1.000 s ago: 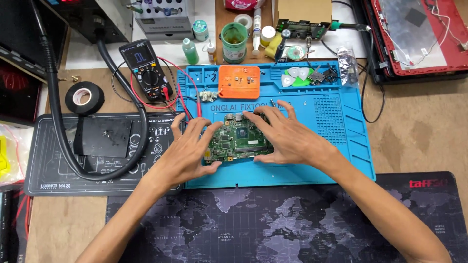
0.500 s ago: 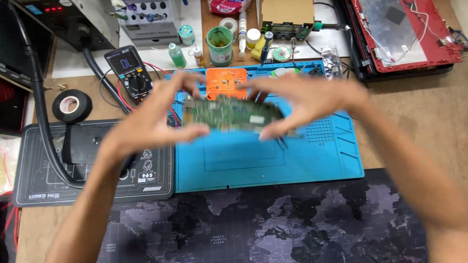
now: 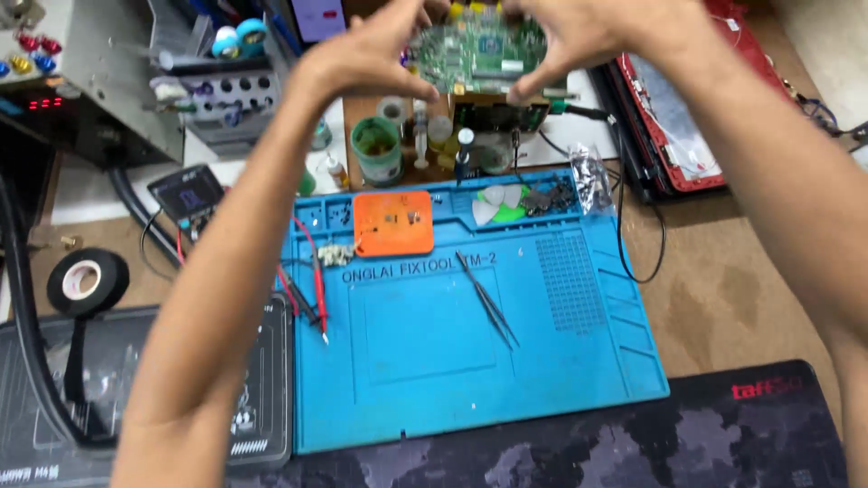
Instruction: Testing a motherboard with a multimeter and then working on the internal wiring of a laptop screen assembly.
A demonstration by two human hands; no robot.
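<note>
I hold a green circuit board (image 3: 477, 54) up in the air near the top of the view, gripped at its two sides. My left hand (image 3: 366, 59) pinches its left edge and my right hand (image 3: 588, 36) its right edge. The board hangs well above and behind the blue silicone work mat (image 3: 542, 361), which now lies bare where the board was. Black tweezers (image 3: 488, 300) rest on the mat's middle.
An orange square pad (image 3: 392, 222) and red probe leads (image 3: 316, 280) lie on the mat's left part. A green jar (image 3: 376, 150), a multimeter (image 3: 186, 196), a black tape roll (image 3: 87, 280), a red laptop shell (image 3: 687, 117) and a black mat (image 3: 136, 389) surround it.
Both hands lifted the circuit board off the blue mat and carried it up and away toward the back of the bench. The camera tilted up, and the tweezers on the mat became visible.
</note>
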